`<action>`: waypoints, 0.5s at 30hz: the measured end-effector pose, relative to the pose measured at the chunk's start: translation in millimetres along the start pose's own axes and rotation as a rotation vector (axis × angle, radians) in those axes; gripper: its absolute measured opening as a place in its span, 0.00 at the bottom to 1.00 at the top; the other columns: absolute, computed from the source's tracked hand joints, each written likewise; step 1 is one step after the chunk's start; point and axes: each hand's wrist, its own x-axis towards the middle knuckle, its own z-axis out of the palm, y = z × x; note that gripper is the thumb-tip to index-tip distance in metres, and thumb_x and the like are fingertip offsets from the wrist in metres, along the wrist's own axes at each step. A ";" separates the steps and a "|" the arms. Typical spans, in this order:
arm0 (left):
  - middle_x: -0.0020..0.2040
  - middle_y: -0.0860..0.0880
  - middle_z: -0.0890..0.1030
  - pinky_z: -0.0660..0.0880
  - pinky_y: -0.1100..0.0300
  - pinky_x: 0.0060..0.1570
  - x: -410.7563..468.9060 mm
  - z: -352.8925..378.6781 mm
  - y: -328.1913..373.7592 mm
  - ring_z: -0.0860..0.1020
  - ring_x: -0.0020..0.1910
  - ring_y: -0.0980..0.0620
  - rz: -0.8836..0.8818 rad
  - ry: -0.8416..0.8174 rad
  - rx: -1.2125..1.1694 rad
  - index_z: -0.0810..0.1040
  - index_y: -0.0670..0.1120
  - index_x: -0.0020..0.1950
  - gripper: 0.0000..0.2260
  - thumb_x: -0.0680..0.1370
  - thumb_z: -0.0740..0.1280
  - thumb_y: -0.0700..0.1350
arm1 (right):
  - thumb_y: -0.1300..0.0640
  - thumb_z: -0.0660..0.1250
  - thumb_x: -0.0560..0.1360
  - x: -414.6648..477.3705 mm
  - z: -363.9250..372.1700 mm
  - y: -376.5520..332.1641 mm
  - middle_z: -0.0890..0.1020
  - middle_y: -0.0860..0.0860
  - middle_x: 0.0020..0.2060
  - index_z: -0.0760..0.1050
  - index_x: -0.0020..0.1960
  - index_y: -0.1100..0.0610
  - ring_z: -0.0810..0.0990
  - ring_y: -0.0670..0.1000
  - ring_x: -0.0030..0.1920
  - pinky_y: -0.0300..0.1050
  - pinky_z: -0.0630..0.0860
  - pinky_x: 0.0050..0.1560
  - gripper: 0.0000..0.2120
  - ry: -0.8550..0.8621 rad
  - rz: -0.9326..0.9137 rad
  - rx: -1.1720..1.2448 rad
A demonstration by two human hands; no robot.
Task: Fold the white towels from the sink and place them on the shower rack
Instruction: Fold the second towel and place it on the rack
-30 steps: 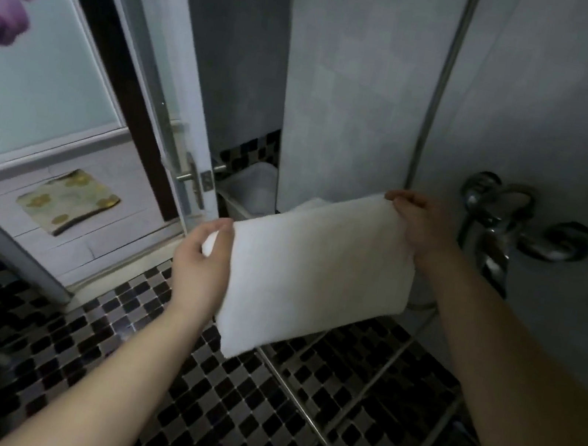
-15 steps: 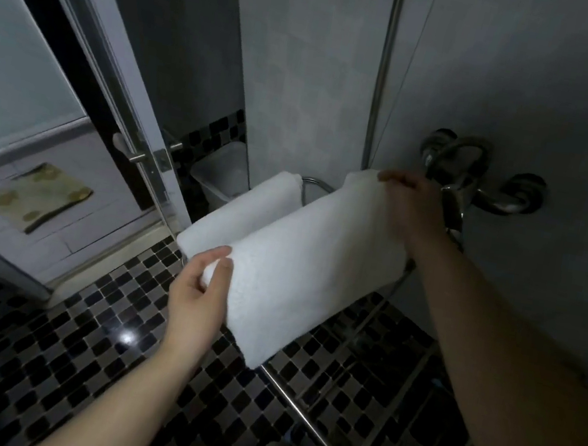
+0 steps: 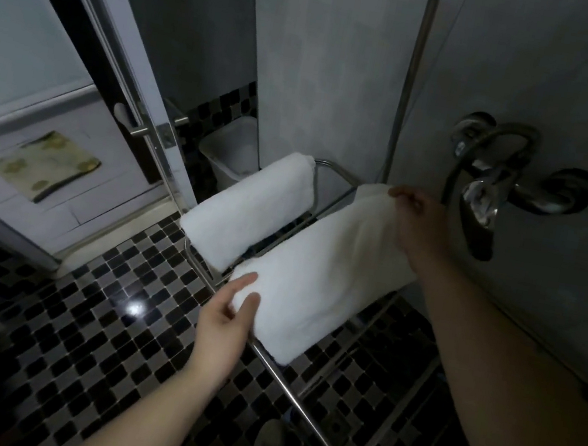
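Observation:
A folded white towel lies across the chrome shower rack, parallel to a second folded white towel resting on the rack to its left. My right hand grips the far end of the nearer towel by the wall. My left hand holds its near end, thumb on top and fingers underneath. The rack's bars run toward the lower right below my right forearm.
A chrome tap with hose juts from the grey wall right of my right hand. A white bin stands in the corner behind the rack. The glass shower door with handle stands left. The floor is black-and-grey mosaic tile.
Both hands have lowered the towel from mid-air down onto the rack beside the other towel. The view has shifted down and right, bringing the rack and the other towel into sight.

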 end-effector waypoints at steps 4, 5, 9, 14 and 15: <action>0.43 0.55 0.79 0.78 0.57 0.42 2.9 -6.3 -0.2 0.75 0.38 0.53 0.056 0.045 -0.036 0.79 0.66 0.63 0.18 0.81 0.68 0.44 | 0.55 0.63 0.75 6.5 9.7 -4.0 0.81 0.29 0.40 0.81 0.42 0.39 0.77 0.29 0.42 0.29 0.73 0.39 0.12 -0.041 -0.020 0.008; 0.48 0.53 0.81 0.79 0.60 0.42 4.7 -5.6 -0.5 0.79 0.39 0.50 0.020 0.030 -0.035 0.77 0.66 0.66 0.19 0.81 0.68 0.44 | 0.54 0.63 0.76 11.5 14.6 -2.1 0.81 0.30 0.41 0.81 0.42 0.40 0.77 0.30 0.42 0.29 0.72 0.38 0.12 -0.066 -0.010 -0.014; 0.56 0.42 0.83 0.80 0.68 0.45 7.7 2.8 -7.8 0.84 0.50 0.52 -0.202 -0.039 0.094 0.70 0.58 0.76 0.24 0.82 0.67 0.43 | 0.58 0.63 0.80 28.4 31.5 29.9 0.81 0.47 0.49 0.82 0.49 0.48 0.77 0.47 0.47 0.36 0.69 0.38 0.10 -0.190 0.105 -0.198; 0.58 0.46 0.84 0.77 0.48 0.64 15.6 16.1 -16.3 0.83 0.55 0.51 -0.376 -0.090 0.061 0.65 0.52 0.79 0.28 0.80 0.69 0.40 | 0.60 0.64 0.80 33.3 36.4 71.3 0.81 0.56 0.61 0.82 0.55 0.51 0.77 0.57 0.60 0.39 0.67 0.52 0.10 -0.188 0.253 -0.313; 0.55 0.53 0.84 0.77 0.48 0.65 19.6 17.5 -17.6 0.84 0.54 0.54 -0.391 -0.085 0.020 0.65 0.51 0.79 0.29 0.80 0.69 0.40 | 0.59 0.64 0.80 35.9 36.2 71.9 0.80 0.56 0.62 0.81 0.54 0.49 0.77 0.58 0.61 0.40 0.68 0.53 0.09 -0.177 0.272 -0.329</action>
